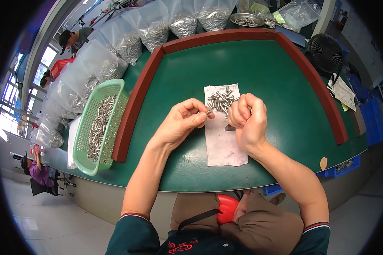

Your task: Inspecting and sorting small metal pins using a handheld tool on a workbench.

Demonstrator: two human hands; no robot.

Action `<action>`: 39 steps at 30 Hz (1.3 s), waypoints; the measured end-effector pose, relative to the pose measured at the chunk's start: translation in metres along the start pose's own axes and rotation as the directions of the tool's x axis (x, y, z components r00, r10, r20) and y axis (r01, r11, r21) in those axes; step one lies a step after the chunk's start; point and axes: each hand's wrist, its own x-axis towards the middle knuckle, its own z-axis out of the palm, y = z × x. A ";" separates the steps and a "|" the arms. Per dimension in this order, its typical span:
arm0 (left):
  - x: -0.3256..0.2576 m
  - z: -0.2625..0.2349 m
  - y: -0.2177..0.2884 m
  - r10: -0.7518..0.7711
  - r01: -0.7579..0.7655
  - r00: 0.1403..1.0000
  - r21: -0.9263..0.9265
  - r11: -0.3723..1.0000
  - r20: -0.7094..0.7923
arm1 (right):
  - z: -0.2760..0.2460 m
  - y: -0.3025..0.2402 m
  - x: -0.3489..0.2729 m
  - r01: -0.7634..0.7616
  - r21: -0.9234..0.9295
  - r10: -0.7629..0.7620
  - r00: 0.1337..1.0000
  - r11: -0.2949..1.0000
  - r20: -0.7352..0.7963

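Observation:
Over the green tabletop point(183, 68), my left hand point(178, 123) pinches a small shiny metal pin point(208, 112) between thumb and forefinger. My right hand point(252, 121) is closed like a fist just right of it. A dark grey, flat, pointed piece point(230, 127) sticks out below its fingers; the rest is hidden in the palm, so its kind does not show. Between and beyond the hands, a pile of short silver metal pins point(220, 100) lies on the far end of a pale cloth point(225, 151). The two hands are close together but apart.
A dark red raised border point(134, 106) frames the work area. Left of it stands a green basket point(78, 136) of metal pins. Bags of metal parts point(153, 32) line the far and left sides. At the right are a black fan point(326, 53) and papers point(344, 93).

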 end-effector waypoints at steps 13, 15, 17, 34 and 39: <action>0.010 -0.017 -0.017 0.052 -0.022 0.996 -0.345 0.939 0.077 | 0.001 0.000 -0.002 0.007 0.019 -0.007 1.000 1.000 -0.009; 0.010 -0.017 -0.017 0.050 -0.021 0.996 -0.342 0.939 0.075 | 0.001 0.000 -0.002 0.008 0.020 -0.008 1.000 1.000 -0.006; 0.010 -0.017 -0.017 0.044 -0.017 0.996 -0.343 0.939 0.073 | 0.001 0.000 -0.002 0.007 0.019 -0.007 1.000 1.000 -0.008; 0.010 -0.008 -0.007 -0.082 -0.003 0.985 -0.490 0.872 -0.152 | 0.000 0.000 -0.001 0.007 0.026 -0.007 1.000 1.000 0.002; 0.014 0.000 -0.010 0.276 -0.087 0.910 0.508 0.857 -0.309 | 0.001 0.000 -0.001 0.004 0.016 -0.004 1.000 1.000 0.002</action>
